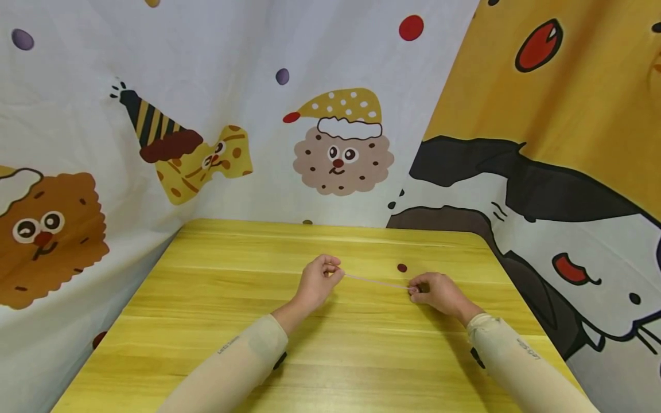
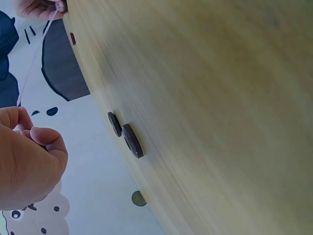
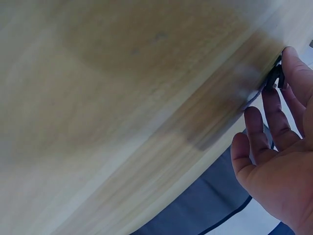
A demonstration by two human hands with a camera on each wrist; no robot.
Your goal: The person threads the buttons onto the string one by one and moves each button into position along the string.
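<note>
A thin pale pinkish string [image 1: 379, 281] stretches between the two hands above the wooden table [image 1: 232, 321]. My left hand [image 1: 317, 284] pinches its left end between thumb and fingertips. At the other end, my right hand [image 1: 439, 291] grips it with thumb and forefinger. A small dark object [image 3: 276, 78] shows between the right fingers in the right wrist view; its kind is unclear. Seen from the left wrist, the string [image 2: 34, 61] runs up to the right hand [image 2: 41, 9]. Two dark discs [image 2: 132, 141] sit side by side near the table edge there.
A dark red round spot [image 1: 401, 268] lies on the table beyond the right hand. Behind the table's far edge hangs a printed curtain [image 1: 248, 46] with cartoon figures, which also runs along both sides.
</note>
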